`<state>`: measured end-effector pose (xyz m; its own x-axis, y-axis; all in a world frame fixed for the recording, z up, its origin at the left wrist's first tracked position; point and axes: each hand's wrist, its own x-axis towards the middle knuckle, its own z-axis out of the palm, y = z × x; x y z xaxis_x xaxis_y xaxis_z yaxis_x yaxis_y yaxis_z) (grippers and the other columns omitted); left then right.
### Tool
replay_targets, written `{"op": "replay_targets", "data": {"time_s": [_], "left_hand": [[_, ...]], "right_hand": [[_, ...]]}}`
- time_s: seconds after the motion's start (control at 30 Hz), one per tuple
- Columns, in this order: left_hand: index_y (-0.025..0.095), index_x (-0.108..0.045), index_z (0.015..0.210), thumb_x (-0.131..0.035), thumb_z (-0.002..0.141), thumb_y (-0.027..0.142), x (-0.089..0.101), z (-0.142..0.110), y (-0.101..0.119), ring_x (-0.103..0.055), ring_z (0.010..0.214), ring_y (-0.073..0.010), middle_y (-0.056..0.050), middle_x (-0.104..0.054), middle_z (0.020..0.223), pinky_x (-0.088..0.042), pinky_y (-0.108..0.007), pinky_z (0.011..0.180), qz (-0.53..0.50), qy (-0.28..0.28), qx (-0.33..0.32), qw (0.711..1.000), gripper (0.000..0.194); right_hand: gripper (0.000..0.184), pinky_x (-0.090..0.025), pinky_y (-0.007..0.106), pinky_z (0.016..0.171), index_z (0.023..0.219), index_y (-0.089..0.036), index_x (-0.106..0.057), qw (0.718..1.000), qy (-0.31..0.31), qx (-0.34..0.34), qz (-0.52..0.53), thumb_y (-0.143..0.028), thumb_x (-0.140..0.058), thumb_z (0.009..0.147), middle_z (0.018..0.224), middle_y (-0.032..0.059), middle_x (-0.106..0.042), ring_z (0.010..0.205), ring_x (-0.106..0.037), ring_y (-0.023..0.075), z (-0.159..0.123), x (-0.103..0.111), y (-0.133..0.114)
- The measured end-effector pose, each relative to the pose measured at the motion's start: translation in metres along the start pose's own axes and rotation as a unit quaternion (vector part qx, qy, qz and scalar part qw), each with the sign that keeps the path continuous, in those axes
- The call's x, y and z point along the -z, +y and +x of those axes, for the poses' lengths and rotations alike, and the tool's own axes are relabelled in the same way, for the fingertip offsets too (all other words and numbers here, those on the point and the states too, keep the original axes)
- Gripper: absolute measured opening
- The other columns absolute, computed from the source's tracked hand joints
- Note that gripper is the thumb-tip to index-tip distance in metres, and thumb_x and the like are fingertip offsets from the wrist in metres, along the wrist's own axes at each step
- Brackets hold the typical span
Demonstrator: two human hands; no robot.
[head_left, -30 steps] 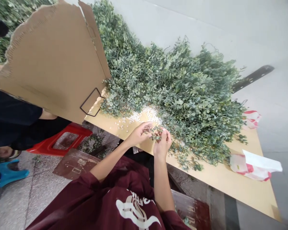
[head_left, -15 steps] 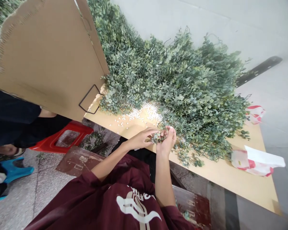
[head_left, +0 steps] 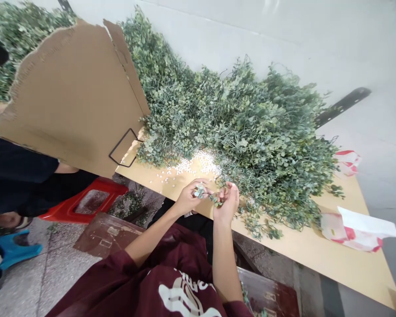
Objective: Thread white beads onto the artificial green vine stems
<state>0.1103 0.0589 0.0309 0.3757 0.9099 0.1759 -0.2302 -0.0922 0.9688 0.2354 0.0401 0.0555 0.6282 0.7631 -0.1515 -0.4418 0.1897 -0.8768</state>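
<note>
Hands meet low over the near edge of the pale wood-coloured bench (head_left: 346,264), with a small sprig of grey-green leaves on a thin dark stem (head_left: 199,191) stretched between them. The left hand (head_left: 188,199) is partly curled, thumb and fingertips drawn in around the sprig's leafier end. The right hand (head_left: 226,203) has its fingers bent inward at the other end, closed lightly on it, thumb raised near the forefinger; exactly which fingertips press the stem is too small to tell.

Taking the sprig as the clock's centre, small white pellets (head_left: 208,164) lie scattered at 12 o'clock, just beyond the hands. Behind them a large tangled heap of green leafy stems (head_left: 257,127) spreads from 11 round to 3 o'clock, up against the pale wall (head_left: 293,48). At 10 o'clock stands a torn-edged brown cardboard sheet (head_left: 75,97), a bent black wire frame (head_left: 119,142) at its lower corner. A dark perforated metal strip (head_left: 345,105) juts out at 2 o'clock, and a crumpled red-and-white plastic bag (head_left: 353,235) lies between 3 and 4.

Off the bench, at 9 o'clock, is a red plastic stool (head_left: 66,210), with another person in dark clothing (head_left: 16,158) beside it, partly hidden by the cardboard. A blue plastic stool (head_left: 20,253) stands towards 8 o'clock.
</note>
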Motion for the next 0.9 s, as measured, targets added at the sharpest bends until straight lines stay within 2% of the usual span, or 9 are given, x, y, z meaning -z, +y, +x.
{"op": "replay_targets", "data": {"time_s": [0.1, 0.2, 0.33, 0.47, 0.53, 0.63, 0.73, 0.9], "left_hand": [[0.014, -0.057, 0.09, -0.074, 0.078, 0.035, 0.001, 0.0, -0.002, -0.066, 0.096, -0.0192, -0.015, -0.051, 0.133, -0.054, -0.03, 0.082, -0.062, 0.018, 0.032, 0.997, 0.029], [0.014, -0.057, 0.088, -0.077, 0.074, 0.033, 0.001, 0.0, -0.003, -0.064, 0.098, -0.019, -0.015, -0.047, 0.139, -0.054, -0.028, 0.08, -0.074, 0.042, 0.036, 0.996, 0.031], [0.014, -0.062, 0.095, -0.078, 0.073, 0.033, -0.003, -0.001, 0.001, -0.063, 0.098, -0.0181, -0.015, -0.04, 0.144, -0.055, -0.028, 0.08, -0.064, 0.018, 0.055, 0.996, 0.033], [0.016, -0.061, 0.113, -0.079, 0.072, 0.034, -0.007, -0.001, 0.001, -0.064, 0.1, -0.019, -0.015, -0.038, 0.147, -0.056, -0.027, 0.08, -0.071, -0.001, 0.079, 0.994, 0.049], [0.018, -0.06, 0.118, -0.079, 0.072, 0.034, -0.007, -0.002, -0.001, -0.063, 0.104, -0.0204, -0.015, -0.039, 0.147, -0.055, -0.027, 0.082, -0.083, -0.005, 0.083, 0.993, 0.052], [0.018, -0.059, 0.124, -0.079, 0.073, 0.032, -0.005, -0.002, -0.006, -0.061, 0.11, -0.0229, -0.014, -0.05, 0.138, -0.054, -0.029, 0.088, -0.107, -0.004, 0.088, 0.99, 0.056], [0.019, -0.053, 0.132, -0.08, 0.072, 0.028, -0.004, -0.001, -0.011, -0.062, 0.112, -0.024, -0.013, -0.056, 0.133, -0.052, -0.032, 0.094, -0.146, 0.014, 0.101, 0.984, 0.066], [0.021, -0.043, 0.142, -0.08, 0.072, 0.024, -0.004, 0.002, -0.014, -0.06, 0.116, -0.0246, -0.014, -0.055, 0.136, -0.049, -0.037, 0.101, -0.2, 0.054, 0.104, 0.973, 0.08]], "right_hand": [[0.03, -0.032, 0.017, 0.04, 0.088, -0.021, -0.05, 1.0, 0.003, -0.009, 0.022, -0.049, -0.058, 0.083, 0.086, -0.0027, -0.059, 0.046, -0.039, 0.0025, 0.001, -0.002, -0.004], [0.029, -0.032, 0.017, 0.04, 0.087, -0.021, -0.05, 0.999, 0.013, -0.018, 0.032, -0.048, -0.057, 0.082, 0.096, -0.0007, -0.06, 0.048, -0.039, 0.0027, 0.001, -0.005, -0.006], [0.026, -0.041, 0.018, 0.049, 0.092, -0.022, -0.053, 0.999, 0.033, 0.009, 0.009, -0.046, -0.057, 0.084, 0.101, 0.001, -0.062, 0.059, -0.05, 0.0058, -0.005, -0.008, -0.002], [0.028, -0.047, 0.02, 0.061, 0.096, -0.021, -0.055, 0.998, 0.033, 0.038, -0.036, -0.047, -0.054, 0.087, 0.105, 0.0036, -0.062, 0.071, -0.056, 0.0089, -0.011, -0.012, 0.004], [0.029, -0.048, 0.021, 0.063, 0.097, -0.02, -0.057, 0.997, 0.039, 0.047, -0.05, -0.048, -0.053, 0.087, 0.104, 0.0041, -0.061, 0.073, -0.056, 0.0096, -0.01, -0.012, 0.005], [0.03, -0.049, 0.021, 0.065, 0.098, -0.02, -0.057, 0.996, 0.044, 0.056, -0.057, -0.048, -0.054, 0.087, 0.104, 0.0043, -0.061, 0.077, -0.057, 0.0102, -0.005, -0.01, 0.004], [0.03, -0.05, 0.021, 0.062, 0.098, -0.021, -0.055, 0.997, 0.025, 0.039, -0.059, -0.048, -0.054, 0.086, 0.109, 0.0053, -0.059, 0.076, -0.057, 0.0095, -0.001, -0.01, 0.002], [0.03, -0.053, 0.024, 0.058, 0.094, -0.022, -0.052, 0.998, -0.032, -0.011, -0.052, -0.05, -0.057, 0.084, 0.111, 0.0053, -0.059, 0.071, -0.059, 0.01, 0.0, -0.011, 0.004]]}}
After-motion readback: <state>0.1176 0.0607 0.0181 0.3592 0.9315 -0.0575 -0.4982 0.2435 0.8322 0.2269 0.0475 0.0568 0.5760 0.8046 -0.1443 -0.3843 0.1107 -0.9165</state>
